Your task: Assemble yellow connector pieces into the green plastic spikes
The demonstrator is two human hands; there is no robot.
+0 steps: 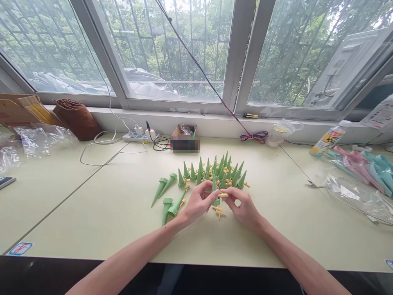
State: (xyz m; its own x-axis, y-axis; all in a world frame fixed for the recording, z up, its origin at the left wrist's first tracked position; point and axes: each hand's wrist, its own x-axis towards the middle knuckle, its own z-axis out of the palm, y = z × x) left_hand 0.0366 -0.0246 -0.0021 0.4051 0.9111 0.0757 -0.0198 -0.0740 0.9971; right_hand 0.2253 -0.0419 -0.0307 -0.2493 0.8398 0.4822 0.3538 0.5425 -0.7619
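Observation:
My left hand point(201, 200) is closed around a green plastic spike point(215, 201), held point up with its wide cap low. Pinched in my right hand point(243, 205) is a small yellow plastic valve point(223, 195), held against the spike's side near the cap. Whether the two parts are joined I cannot tell. Beneath the hands lie a few loose yellow valves point(218, 211). Just beyond them many green spikes point(227, 164) stand point up in a cluster, with yellow pieces at their bases. Several more spikes point(159, 189) lie on their sides left of my left hand.
The pale table point(101, 221) runs to the windowsill. At the back are a power strip point(135, 135) with cables, a small box point(184, 131) and a bundled wire point(254, 137). A bottle point(330, 139) and pink and teal items point(362, 168) lie right; a brown bag point(76, 119) is left.

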